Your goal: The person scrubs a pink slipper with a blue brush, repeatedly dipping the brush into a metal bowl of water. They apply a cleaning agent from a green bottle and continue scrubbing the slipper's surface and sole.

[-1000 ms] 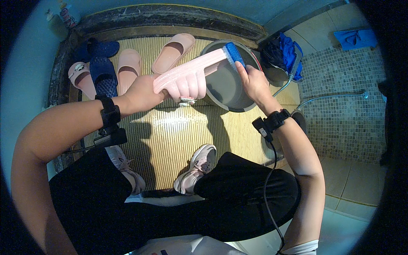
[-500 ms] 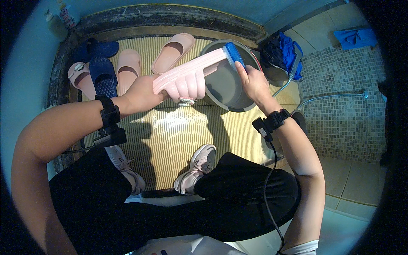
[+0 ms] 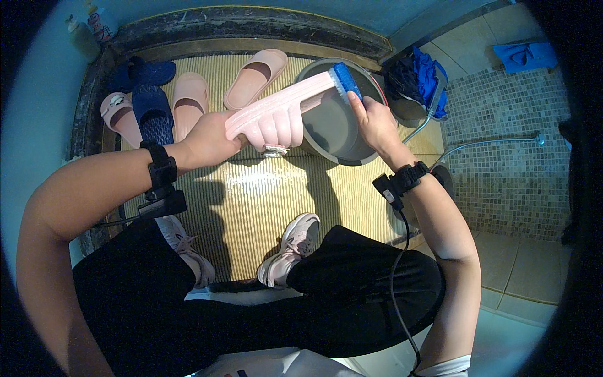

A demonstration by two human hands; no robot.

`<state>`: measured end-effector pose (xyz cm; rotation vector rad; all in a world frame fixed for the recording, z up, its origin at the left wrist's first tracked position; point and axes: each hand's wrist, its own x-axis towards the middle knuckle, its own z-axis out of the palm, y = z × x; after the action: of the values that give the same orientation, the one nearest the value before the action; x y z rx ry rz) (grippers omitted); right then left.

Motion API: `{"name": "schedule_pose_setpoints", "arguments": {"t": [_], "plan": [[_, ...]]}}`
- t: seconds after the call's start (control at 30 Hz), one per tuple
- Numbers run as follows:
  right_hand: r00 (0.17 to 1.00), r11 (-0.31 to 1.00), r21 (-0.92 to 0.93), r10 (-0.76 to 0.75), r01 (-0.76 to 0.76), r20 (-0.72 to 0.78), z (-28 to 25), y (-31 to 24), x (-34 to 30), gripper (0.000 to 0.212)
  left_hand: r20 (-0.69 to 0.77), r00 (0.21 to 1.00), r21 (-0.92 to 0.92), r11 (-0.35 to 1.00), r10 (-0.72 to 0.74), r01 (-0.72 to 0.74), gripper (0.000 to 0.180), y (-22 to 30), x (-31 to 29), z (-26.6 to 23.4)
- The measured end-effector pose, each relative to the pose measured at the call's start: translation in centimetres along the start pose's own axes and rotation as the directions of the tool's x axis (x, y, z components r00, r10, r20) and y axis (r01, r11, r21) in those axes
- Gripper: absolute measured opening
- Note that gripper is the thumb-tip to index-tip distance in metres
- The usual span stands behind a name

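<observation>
My left hand (image 3: 211, 139) is closed around one end of a wet pink slipper (image 3: 276, 119), held on its side with its ridged strap facing me and a small white ornament below. My right hand (image 3: 379, 125) grips a blue scrubbing brush (image 3: 347, 78). The brush's pale bristles touch the slipper's far right end. Both are held partly over a grey bucket (image 3: 312, 151) with greyish water in it.
Pink slippers (image 3: 254, 78) and dark blue slippers (image 3: 154, 113) lie on the yellow ribbed mat (image 3: 251, 207) at the far left. Blue cloth (image 3: 429, 81) fills a container beyond the bucket. A metal hose (image 3: 483, 145) runs along the right. My shoes (image 3: 289, 248) stand on the mat.
</observation>
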<state>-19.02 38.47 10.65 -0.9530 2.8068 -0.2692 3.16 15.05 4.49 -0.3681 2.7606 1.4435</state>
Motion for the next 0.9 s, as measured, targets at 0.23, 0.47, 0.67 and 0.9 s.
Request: {"name": "schedule_pose_setpoints", "arguments": {"t": [0.23, 0.47, 0.67, 0.9], "plan": [[1.000, 1.000, 0.007, 0.007, -0.007, 0.013, -0.06, -0.05, 0.00, 0.073, 0.002, 1.000, -0.010, 1.000, -0.006, 0.006, 0.032, 0.08, -0.03, 0.06], [1.000, 1.000, -0.003, 0.012, -0.012, 0.000, 0.08, 0.01, -0.04, 0.072, -0.035, 0.999, -0.023, 1.000, 0.017, -0.018, 0.026, -0.11, -0.11, 0.33], [1.000, 1.000, 0.020, 0.005, -0.005, 0.001, 0.12, 0.11, -0.01, 0.072, -0.015, 0.999, -0.039, 0.999, 0.032, -0.033, 0.028, 0.00, -0.08, 0.29], [1.000, 1.000, 0.016, 0.011, -0.011, 0.001, 0.24, 0.22, -0.02, 0.072, -0.013, 1.000, -0.002, 1.000, 0.021, -0.021, 0.029, 0.08, -0.14, 0.24]]}}
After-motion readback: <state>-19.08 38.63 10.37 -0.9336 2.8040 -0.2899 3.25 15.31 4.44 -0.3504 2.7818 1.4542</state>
